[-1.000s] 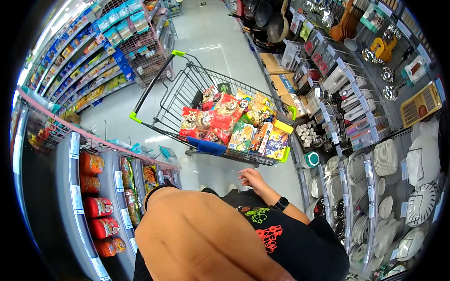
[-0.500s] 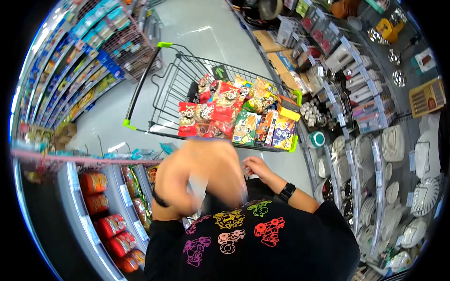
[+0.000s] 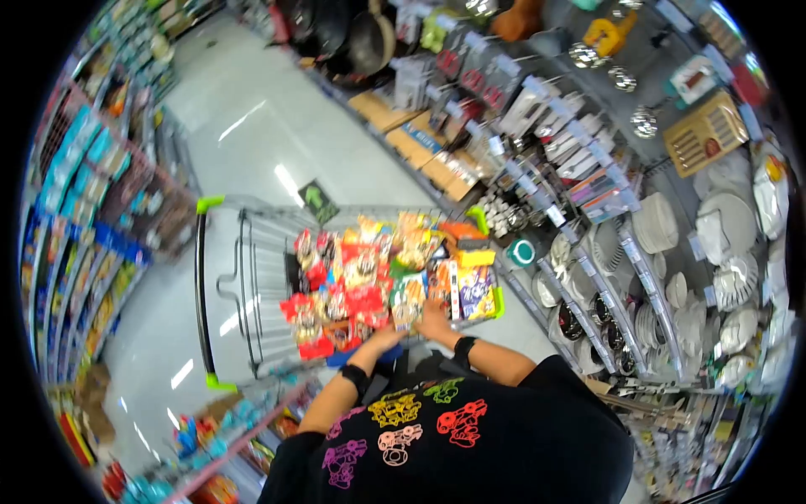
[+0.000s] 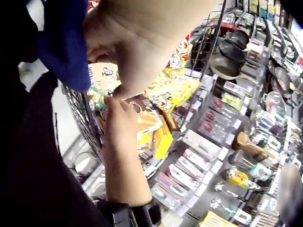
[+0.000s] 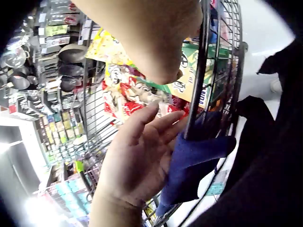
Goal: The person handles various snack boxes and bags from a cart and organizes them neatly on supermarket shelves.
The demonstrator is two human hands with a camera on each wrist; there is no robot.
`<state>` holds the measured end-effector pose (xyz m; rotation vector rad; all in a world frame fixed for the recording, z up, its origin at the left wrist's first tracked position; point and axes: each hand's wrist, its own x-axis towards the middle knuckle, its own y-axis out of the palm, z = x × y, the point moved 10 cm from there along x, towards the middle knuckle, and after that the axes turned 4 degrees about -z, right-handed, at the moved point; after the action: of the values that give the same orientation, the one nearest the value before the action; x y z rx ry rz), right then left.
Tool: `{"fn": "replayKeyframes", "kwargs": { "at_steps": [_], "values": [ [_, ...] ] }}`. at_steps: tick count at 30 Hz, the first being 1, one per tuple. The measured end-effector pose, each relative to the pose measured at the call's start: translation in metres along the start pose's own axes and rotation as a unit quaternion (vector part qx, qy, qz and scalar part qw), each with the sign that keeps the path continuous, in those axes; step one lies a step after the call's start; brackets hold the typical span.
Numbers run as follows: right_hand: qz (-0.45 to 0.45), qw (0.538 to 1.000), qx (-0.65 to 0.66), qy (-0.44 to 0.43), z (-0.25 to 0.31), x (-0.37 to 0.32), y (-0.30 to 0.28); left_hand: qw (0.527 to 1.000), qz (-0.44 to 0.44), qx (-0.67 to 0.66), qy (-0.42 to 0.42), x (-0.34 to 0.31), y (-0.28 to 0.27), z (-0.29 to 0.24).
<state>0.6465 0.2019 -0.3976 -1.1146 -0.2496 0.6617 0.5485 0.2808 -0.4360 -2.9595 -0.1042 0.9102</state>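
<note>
Both hands reach over the near side of a wire shopping cart (image 3: 201, 294) filled with packaged food. My left hand (image 5: 142, 156) spreads its fingers toward the red snack bags (image 3: 361, 273), palm facing the right wrist camera and thumb raised. It is beside a blue cloth (image 5: 189, 165) draped over the cart's rim. My right hand (image 3: 432, 321) is at a green and white box (image 3: 409, 298), fingertips right at its edge; I cannot tell whether they pinch it. An orange box (image 4: 146, 118) and a purple box (image 3: 477, 291) stand beside it.
Shelves of white plates (image 3: 655, 223) and hanging kitchen utensils line the right, with pans (image 3: 361, 42) farther up. Packaged goods fill the racks (image 3: 84, 286) at the left. A floor sign with a green arrow (image 3: 317, 202) lies on the pale aisle floor beyond the cart.
My left hand has come down from close to the head camera to the cart's near side. My right hand has moved from beside my body to the boxes. The head view has turned.
</note>
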Motion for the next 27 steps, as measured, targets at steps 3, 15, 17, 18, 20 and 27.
{"fn": "replayKeyframes", "kwargs": {
  "at_steps": [3,15,17,18,20,27],
  "values": [
    [0.087,0.989,0.083,0.083,-0.004,-0.003,0.012,0.968,0.094,-0.109,-0.208,0.013,0.012,0.069],
    [0.127,0.972,0.132,0.145,-0.022,-0.002,0.024,0.924,0.133,-0.104,-0.342,0.025,0.013,0.088],
    [0.135,0.967,0.154,0.153,-0.026,-0.002,0.028,0.922,0.149,-0.103,-0.341,0.031,0.017,0.1],
    [0.15,0.968,0.151,0.135,-0.032,0.001,0.045,0.922,0.148,-0.094,-0.345,0.032,0.019,0.101],
    [0.175,0.969,0.156,0.072,-0.04,0.007,0.076,0.923,0.124,-0.074,-0.355,0.031,0.015,0.096],
    [0.259,0.928,0.244,0.11,-0.046,0.019,0.086,0.95,0.007,-0.143,-0.276,0.003,0.007,0.038]
  ]
}}
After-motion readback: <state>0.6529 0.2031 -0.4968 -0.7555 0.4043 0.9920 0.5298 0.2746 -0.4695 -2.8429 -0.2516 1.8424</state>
